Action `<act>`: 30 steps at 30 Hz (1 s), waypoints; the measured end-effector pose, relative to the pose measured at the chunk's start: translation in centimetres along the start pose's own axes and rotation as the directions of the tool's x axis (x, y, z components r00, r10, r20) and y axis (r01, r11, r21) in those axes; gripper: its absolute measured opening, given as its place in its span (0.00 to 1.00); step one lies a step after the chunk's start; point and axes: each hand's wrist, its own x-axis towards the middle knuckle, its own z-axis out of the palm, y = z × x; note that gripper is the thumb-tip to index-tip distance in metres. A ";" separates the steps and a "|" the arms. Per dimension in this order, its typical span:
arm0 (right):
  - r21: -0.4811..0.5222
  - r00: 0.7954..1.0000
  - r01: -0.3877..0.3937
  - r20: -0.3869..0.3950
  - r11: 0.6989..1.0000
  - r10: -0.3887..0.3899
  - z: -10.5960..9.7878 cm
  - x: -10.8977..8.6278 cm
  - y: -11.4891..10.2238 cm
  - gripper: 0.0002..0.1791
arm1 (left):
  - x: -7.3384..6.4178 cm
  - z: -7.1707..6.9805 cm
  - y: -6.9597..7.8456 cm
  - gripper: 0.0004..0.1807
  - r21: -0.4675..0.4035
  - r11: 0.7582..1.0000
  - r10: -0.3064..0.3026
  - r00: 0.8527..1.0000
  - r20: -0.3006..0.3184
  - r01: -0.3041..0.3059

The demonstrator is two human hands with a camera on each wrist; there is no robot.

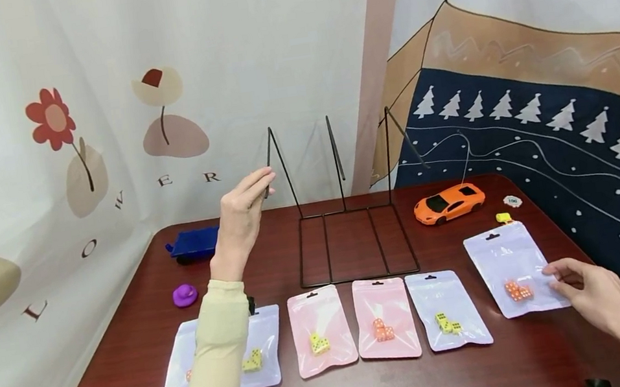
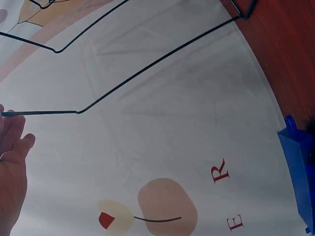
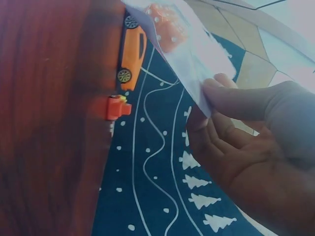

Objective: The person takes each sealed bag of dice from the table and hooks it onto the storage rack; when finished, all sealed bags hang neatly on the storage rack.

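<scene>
My left hand (image 1: 242, 205) pinches the end of the left prong of a black wire rack (image 1: 327, 250), whose base lies at the back of the table. In the left wrist view the fingers (image 2: 14, 132) meet the tip of that prong (image 2: 44, 112). At the right, my right hand (image 1: 596, 290) pinches the lower right edge of a lilac zip bag (image 1: 506, 256) with orange dice (image 1: 517, 290) inside. The right wrist view shows this bag (image 3: 192, 64) raised above the table, between thumb and fingers.
A pink bag (image 1: 320, 316), another pink bag (image 1: 384, 301) and a lilac bag (image 1: 447, 299) lie in a row. Lilac bags (image 1: 265, 323) are partly under my left sleeve. Behind stand an orange car (image 1: 449, 204), a blue toy trailer (image 1: 194, 243) and a purple duck (image 1: 185, 295).
</scene>
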 end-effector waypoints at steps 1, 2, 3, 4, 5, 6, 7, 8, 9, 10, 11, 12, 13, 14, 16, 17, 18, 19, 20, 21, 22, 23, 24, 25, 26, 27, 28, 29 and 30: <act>0.005 1.000 0.009 -0.016 1.000 -0.008 0.0 0.1 -0.2 0.10 | -0.1 0.0 -0.1 0.16 -0.016 1.000 -0.011 1.000 -0.004 0.011; 0.010 0.999 0.016 -0.030 1.000 -0.016 0.0 0.2 -0.4 0.11 | -0.1 0.0 -0.1 0.16 -0.029 0.999 -0.024 1.000 -0.009 0.024; 0.017 0.999 0.022 -0.043 1.000 -0.022 0.0 0.3 -0.6 0.11 | -0.1 0.0 -0.2 0.16 -0.040 0.999 -0.036 0.999 -0.013 0.036; 0.024 0.998 0.028 -0.055 0.999 -0.027 0.0 0.4 -0.8 0.11 | -0.2 -0.1 -0.2 0.16 -0.047 0.998 -0.047 0.999 -0.016 0.046; 0.031 0.997 0.032 -0.066 0.999 -0.030 0.0 0.4 -1.0 0.12 | -0.2 -0.1 -0.3 0.15 -0.052 0.997 -0.056 0.998 -0.020 0.055; 0.035 0.996 0.036 -0.080 0.999 -0.033 0.1 0.4 -1.2 0.12 | -0.2 -0.1 -0.3 0.15 -0.063 0.996 -0.066 0.998 -0.021 0.065; 0.042 0.995 0.037 -0.090 0.998 -0.033 0.1 0.4 -1.3 0.12 | -0.3 -0.1 -0.3 0.14 -0.072 0.995 -0.072 0.997 -0.021 0.070; 0.049 0.995 0.037 -0.099 0.998 -0.032 0.1 0.3 -1.5 0.12 | -0.3 -0.1 -0.4 0.14 -0.080 0.994 -0.074 0.997 -0.019 0.073; 0.055 0.994 0.037 -0.109 0.998 -0.031 0.1 0.3 -1.6 0.13 | -0.3 0.0 -0.4 0.13 -0.094 0.993 -0.078 0.997 -0.014 0.076; 0.060 0.992 0.040 -0.120 0.997 -0.032 0.1 0.2 -1.7 0.13 | -0.3 0.0 -0.4 0.13 -0.106 0.991 -0.080 0.997 -0.010 0.079; 0.066 0.991 0.043 -0.131 0.997 -0.035 0.1 0.2 -1.8 0.13 | -0.4 0.0 -0.4 0.13 -0.121 0.989 -0.087 0.996 -0.006 0.086; 0.071 0.989 0.050 -0.142 0.996 -0.039 0.1 0.2 -2.0 0.13 | -0.4 0.0 -0.4 0.13 -0.134 0.987 -0.093 0.996 -0.004 0.092; 0.078 0.987 0.057 -0.153 0.995 -0.045 0.1 0.3 -2.1 0.13 | -0.4 0.0 -0.5 0.14 -0.146 0.984 -0.100 0.995 -0.003 0.098; 0.083 0.985 0.065 -0.163 0.994 -0.051 0.1 0.3 -2.2 0.14 | -0.4 0.0 -0.5 0.14 -0.157 0.982 -0.106 0.994 -0.005 0.104; 0.099 0.981 0.085 -0.185 0.991 -0.065 0.1 0.6 -2.6 0.14 | -0.2 0.0 -0.4 0.15 -0.169 0.979 -0.116 0.993 -0.008 0.113; 0.111 0.978 0.093 -0.194 0.990 -0.070 0.1 0.7 -2.8 0.14 | -0.1 -0.1 -0.3 0.15 -0.176 0.978 -0.118 0.993 -0.010 0.115; 0.121 0.976 0.101 -0.202 0.987 -0.075 0.0 0.8 -3.0 0.14 | 0.0 -0.1 -0.2 0.15 -0.180 0.977 -0.116 0.993 -0.013 0.112; 0.135 0.975 0.109 -0.208 0.985 -0.080 0.0 0.9 -3.2 0.14 | 0.1 -0.2 0.0 0.16 -0.182 0.977 -0.113 0.993 -0.015 0.108; 0.146 0.973 0.116 -0.215 0.982 -0.083 0.0 1.0 -3.5 0.14 | 0.3 -0.3 0.5 0.16 -0.180 0.978 -0.111 0.994 -0.018 0.106; 0.158 0.971 0.123 -0.222 0.980 -0.086 0.0 1.1 -3.8 0.14 | 0.5 -0.5 0.8 0.16 -0.180 0.978 -0.109 0.994 -0.020 0.103; 0.171 0.970 0.129 -0.228 0.977 -0.089 0.0 1.2 -4.1 0.14 | 0.6 -0.6 1.2 0.16 -0.178 0.979 -0.105 0.994 -0.023 0.099; 0.182 0.967 0.139 -0.235 0.973 -0.094 0.0 1.3 -4.4 0.14 | 0.7 -0.8 1.5 0.16 -0.178 0.979 -0.107 0.994 -0.028 0.101; 0.193 0.965 0.149 -0.242 0.970 -0.100 0.0 1.4 -4.7 0.14 | 0.9 -0.9 1.9 0.16 -0.175 0.979 -0.109 0.993 -0.033 0.102; 0.203 0.963 0.158 -0.250 0.966 -0.105 -0.1 1.6 -5.1 0.14 | 0.9 -1.0 2.1 0.16 -0.176 0.979 -0.114 0.993 -0.039 0.105; 0.212 0.960 0.168 -0.258 0.963 -0.111 -0.1 1.7 -5.4 0.14 | 1.0 -1.1 2.3 0.16 -0.180 0.978 -0.117 0.992 -0.043 0.108; 0.224 0.957 0.180 -0.264 0.958 -0.118 -0.1 1.8 -5.7 0.14 | 0.9 -1.0 2.3 0.16 -0.188 0.977 -0.116 0.992 -0.048 0.105; 0.235 0.954 0.191 -0.272 0.953 -0.125 -0.1 1.9 -5.9 0.14 | 0.9 -1.0 2.1 0.16 -0.193 0.975 -0.120 0.992 -0.051 0.108; 0.246 0.952 0.203 -0.278 0.948 -0.131 -0.1 2.1 -6.2 0.15 | 0.8 -0.9 1.9 0.15 -0.202 0.973 -0.123 0.991 -0.052 0.110; 0.259 0.949 0.212 -0.283 0.942 -0.135 -0.1 2.2 -6.5 0.15 | 0.7 -0.7 1.5 0.16 -0.210 0.972 -0.120 0.991 -0.053 0.106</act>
